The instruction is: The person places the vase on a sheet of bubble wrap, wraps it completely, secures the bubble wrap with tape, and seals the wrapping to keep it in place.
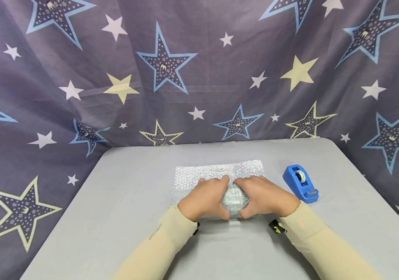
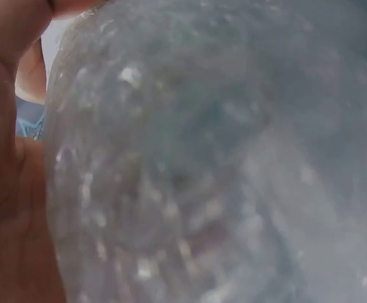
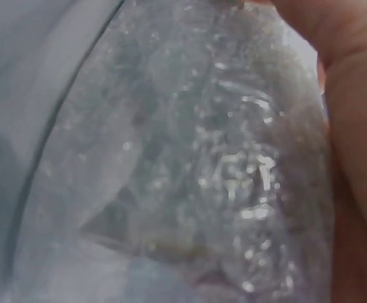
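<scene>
A rounded bundle (image 1: 235, 200) of clear bubble wrap sits between both hands at the middle of the table. What lies inside it is hidden by the blurry layers. From the left side, my left hand (image 1: 205, 198) grips it, thumb toward me and fingers over the far side. My right hand (image 1: 266, 196) holds the opposite side in the same way. Behind the hands a flat sheet of bubble wrap (image 1: 199, 174) stretches across the table. Both wrist views are filled by the bundle's bubbly plastic (image 2: 139, 164), with part of each hand at the outer edge.
A blue tape dispenser (image 1: 299, 184) with a roll of clear tape stands to the right of my right hand. The pale grey table (image 1: 122, 217) ends at the back against a dark star-patterned curtain (image 1: 199, 89).
</scene>
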A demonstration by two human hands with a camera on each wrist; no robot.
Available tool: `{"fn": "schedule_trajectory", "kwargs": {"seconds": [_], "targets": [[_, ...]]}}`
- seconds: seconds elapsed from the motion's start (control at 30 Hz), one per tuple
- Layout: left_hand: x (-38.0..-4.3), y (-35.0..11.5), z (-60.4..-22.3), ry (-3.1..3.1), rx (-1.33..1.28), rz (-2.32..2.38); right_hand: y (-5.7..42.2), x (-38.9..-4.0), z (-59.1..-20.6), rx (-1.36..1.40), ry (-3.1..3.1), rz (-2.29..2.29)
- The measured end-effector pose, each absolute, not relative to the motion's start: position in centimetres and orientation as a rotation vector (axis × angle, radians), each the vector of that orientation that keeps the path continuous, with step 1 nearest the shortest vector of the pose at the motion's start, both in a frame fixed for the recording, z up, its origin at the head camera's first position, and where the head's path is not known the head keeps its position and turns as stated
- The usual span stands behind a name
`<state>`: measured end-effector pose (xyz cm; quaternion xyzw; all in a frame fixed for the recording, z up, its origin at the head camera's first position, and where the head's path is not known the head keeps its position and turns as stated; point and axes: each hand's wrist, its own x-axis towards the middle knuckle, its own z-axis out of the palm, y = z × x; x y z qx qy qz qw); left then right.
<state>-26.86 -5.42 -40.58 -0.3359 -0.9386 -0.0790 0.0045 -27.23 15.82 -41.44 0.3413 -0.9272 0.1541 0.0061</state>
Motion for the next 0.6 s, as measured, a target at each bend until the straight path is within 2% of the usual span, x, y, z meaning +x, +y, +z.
{"fn": "schedule_trajectory", "kwargs": {"seconds": [0.6], "targets": [[-26.94,-5.76,-40.81,-2.878,-1.075,-0.303,15.75,-26.75,-41.39,1.05,-2.819,0.304]]}}
